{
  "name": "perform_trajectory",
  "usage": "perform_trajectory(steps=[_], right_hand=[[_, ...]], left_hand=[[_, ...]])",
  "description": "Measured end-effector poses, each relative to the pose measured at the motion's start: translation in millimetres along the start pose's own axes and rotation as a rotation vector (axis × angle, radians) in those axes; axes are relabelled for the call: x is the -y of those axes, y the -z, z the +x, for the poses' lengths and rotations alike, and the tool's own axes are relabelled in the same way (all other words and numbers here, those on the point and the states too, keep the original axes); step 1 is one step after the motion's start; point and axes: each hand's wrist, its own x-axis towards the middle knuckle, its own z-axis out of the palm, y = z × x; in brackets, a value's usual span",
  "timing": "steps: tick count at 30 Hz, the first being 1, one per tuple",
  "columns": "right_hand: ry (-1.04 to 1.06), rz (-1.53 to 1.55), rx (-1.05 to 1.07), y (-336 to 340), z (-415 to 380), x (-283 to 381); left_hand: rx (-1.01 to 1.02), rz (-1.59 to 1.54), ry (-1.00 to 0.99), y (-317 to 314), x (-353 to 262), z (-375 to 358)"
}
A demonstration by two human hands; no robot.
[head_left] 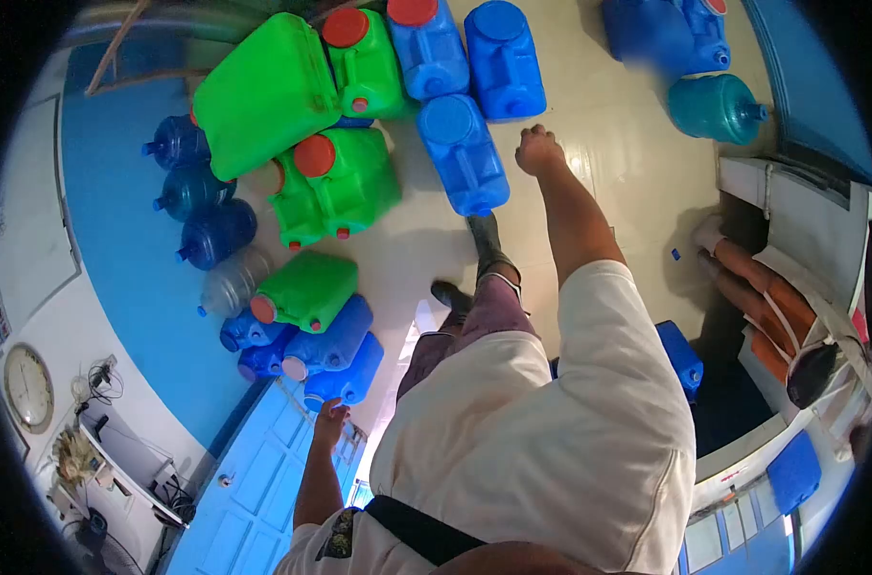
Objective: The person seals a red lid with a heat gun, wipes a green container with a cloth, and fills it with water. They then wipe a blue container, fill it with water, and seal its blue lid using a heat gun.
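Observation:
My right hand (538, 151) is stretched out over the floor, its fingers curled, beside a blue jug (463, 158) and just below another blue jug (506, 62). What it holds, if anything, is too small to tell. Lower left, my left hand (331, 422) hangs with its fingers apart, close to the end of a blue jug (345, 374) in a stack by the door. Several green jugs with red caps stand or lie at the upper left, among them a large green jug (268, 96) and a smaller green jug (306, 290).
Round blue bottles (217, 233) line the blue wall at left. A teal bottle (709, 108) lies at upper right. Another person (771, 297) is at the right by a white counter (810, 211). A blue door (263, 479) is at lower left.

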Motion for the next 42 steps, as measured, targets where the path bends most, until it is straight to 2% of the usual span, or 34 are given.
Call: perform_trajectory(steps=[3,6,10,12,14,15,17,18,20,21,22,23,25,27,29,31,33,35,37,38,39,41,42], right_hand=[[-0.005,-0.058,0.027,1,38,8],[0.02,-0.164,-0.055,8,51,16],[0.041,-0.212,-0.185,-18,65,7],[-0.015,-0.231,0.027,-12,24,9],[-0.256,0.021,-0.074,-43,1,-3],[-0.26,0.023,-0.084,-58,-7,-4],[-0.541,0.245,-0.479,-90,-17,-6],[-0.533,0.249,-0.48,-99,-10,-12],[-0.689,0.461,-0.217,-113,6,-31],[-0.679,0.467,-0.213,-119,13,-42],[-0.531,0.575,-0.41,-125,18,-57],[-0.378,0.677,-0.605,-118,15,-60],[-0.443,0.511,-0.704,-83,-7,-71],[-0.619,0.433,-0.639,-34,-56,-86],[-0.635,0.434,-0.645,-1,-109,-107],[-0.526,0.478,-0.636,19,-150,-144],[-0.491,0.366,-0.669,66,-192,-151],[-0.306,0.238,-0.723,109,-214,-164],[-0.049,0.233,-0.596,176,-223,-144],[0.082,0.22,-0.549,206,-220,-125],[0.219,0.206,-0.496,234,-218,-102],[0.452,0.044,-0.409,281,-226,-23],[0.571,-0.04,-0.428,285,-223,1]], left_hand=[[-0.005,0.049,0.03,3,-32,6],[0.046,0.108,-0.005,8,-56,17],[0.035,0.068,-0.013,12,-67,49],[0.1,0.123,-0.141,17,-73,62],[0.088,0.105,-0.09,11,-92,62],[0.072,0.078,-0.036,8,-101,64],[0.089,0.107,-0.055,8,-109,67],[0.106,0.137,-0.069,8,-111,69],[0.103,0.163,-0.114,8,-113,77],[0.112,0.2,-0.151,10,-114,78],[0.104,0.199,-0.15,9,-117,78],[0.089,0.189,-0.132,9,-120,77],[0.079,0.169,-0.121,8,-122,68],[0.071,0.134,-0.086,4,-119,64],[0.095,0.131,-0.163,11,-87,84],[0.101,0.109,-0.234,-4,-61,85],[0.056,0.192,-0.427,-23,-61,88],[-0.194,0.745,-1.09,-48,-53,105],[-0.243,0.461,-0.84,-86,-92,67],[-0.244,0.368,-0.832,-99,-119,43],[-0.063,0.149,-0.735,-109,-121,42],[-0.17,0.158,-0.763,-126,-145,15],[-0.152,0.092,-0.708,-134,-147,1]])
